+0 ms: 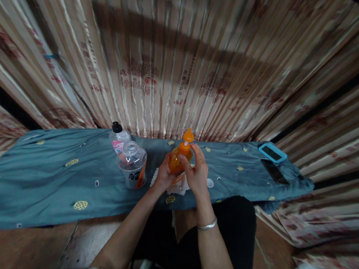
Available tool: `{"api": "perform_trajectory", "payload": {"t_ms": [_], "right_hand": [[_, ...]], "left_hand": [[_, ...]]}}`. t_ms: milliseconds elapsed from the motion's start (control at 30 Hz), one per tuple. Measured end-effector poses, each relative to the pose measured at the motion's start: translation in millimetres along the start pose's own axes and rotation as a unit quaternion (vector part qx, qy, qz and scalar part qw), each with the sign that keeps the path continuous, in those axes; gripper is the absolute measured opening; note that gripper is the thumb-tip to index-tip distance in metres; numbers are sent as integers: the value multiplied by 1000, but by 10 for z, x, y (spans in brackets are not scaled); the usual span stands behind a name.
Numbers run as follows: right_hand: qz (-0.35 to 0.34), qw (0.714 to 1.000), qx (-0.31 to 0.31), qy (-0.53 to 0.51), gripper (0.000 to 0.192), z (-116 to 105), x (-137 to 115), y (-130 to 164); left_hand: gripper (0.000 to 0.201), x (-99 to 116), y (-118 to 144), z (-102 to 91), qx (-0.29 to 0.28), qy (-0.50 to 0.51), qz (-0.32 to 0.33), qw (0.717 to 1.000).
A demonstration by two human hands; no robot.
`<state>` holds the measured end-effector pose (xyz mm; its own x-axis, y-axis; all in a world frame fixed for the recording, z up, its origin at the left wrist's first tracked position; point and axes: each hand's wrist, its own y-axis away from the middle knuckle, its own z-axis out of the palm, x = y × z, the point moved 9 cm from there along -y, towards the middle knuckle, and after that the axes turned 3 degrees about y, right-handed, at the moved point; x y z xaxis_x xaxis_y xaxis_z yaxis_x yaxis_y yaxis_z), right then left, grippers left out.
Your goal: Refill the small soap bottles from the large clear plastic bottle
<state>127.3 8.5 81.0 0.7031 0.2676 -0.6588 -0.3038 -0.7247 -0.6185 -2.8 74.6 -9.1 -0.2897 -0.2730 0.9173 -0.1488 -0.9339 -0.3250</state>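
An orange plastic bottle with an orange spout cap [183,148] stands upright over a white cloth [177,185] on the blue-covered table [45,175]. My left hand [163,174] wraps the bottle's lower body from the left. My right hand [195,171] grips its right side, fingers reaching up toward the neck. A silver bangle sits on my right wrist. Left of the bottle stands a clear open-mouthed plastic jar [132,164], with a clear bottle with a black cap [118,137] just behind it.
A small white cap [210,183] lies on the cloth cover right of my hands. A phone in a light blue case [272,152] and a dark phone [274,171] lie at the table's right end. Striped curtains hang behind and to the right.
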Motion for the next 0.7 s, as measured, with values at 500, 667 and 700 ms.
{"api": "perform_trajectory", "payload": {"t_ms": [500,667,700], "right_hand": [[224,939,-225,130,40,654,1228,1001],[252,934,-231,104,26,495,1318,1001],[255,938,-215,91,26,400,1344,993]], "left_hand": [[66,38,9,5,12,48,-16,999],[67,69,35,-83,31,35,-41,998],[66,83,41,-108,36,32,-44,998]]}}
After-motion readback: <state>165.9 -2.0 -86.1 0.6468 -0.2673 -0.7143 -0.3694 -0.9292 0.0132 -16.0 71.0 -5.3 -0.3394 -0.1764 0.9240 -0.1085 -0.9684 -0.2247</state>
